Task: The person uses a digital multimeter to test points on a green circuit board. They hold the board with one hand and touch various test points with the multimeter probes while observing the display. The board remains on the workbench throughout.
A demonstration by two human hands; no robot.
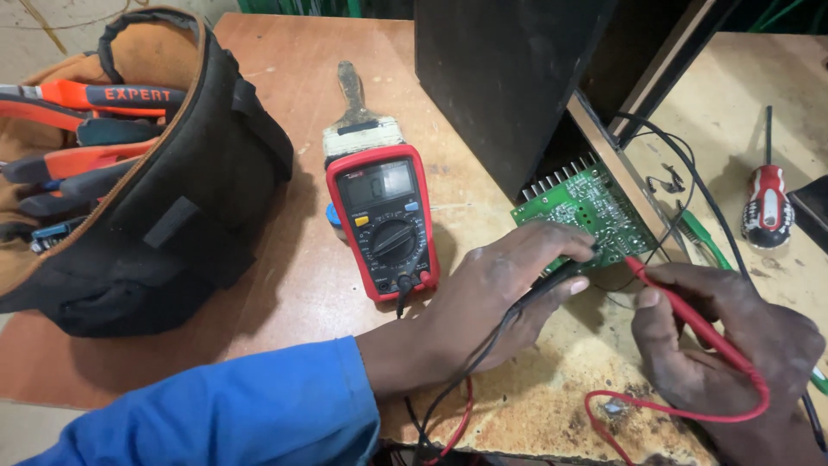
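A: Start with the big things. What fills the frame?

B: A worn wooden table. At the upper left sits 1 black tool bag with orange-handled pliers poking out. At the top centre stands a dark speaker box.

A: And in the middle?

B: A red meter lies flat, with a paintbrush just above it. Right of centre a green circuit board sticks out from under the box. A red-and-black screwdriver lies at the far right.

A: The hands?

B: The left hand pinches the black probe, its tip on the board's lower edge. The right hand is closed around the red probe, tip near the board's lower right corner.

A: So which step is this?

B: I'd judge it's a reading across 2 points on the board. Next calls for steady tips and a glance at the meter's display.
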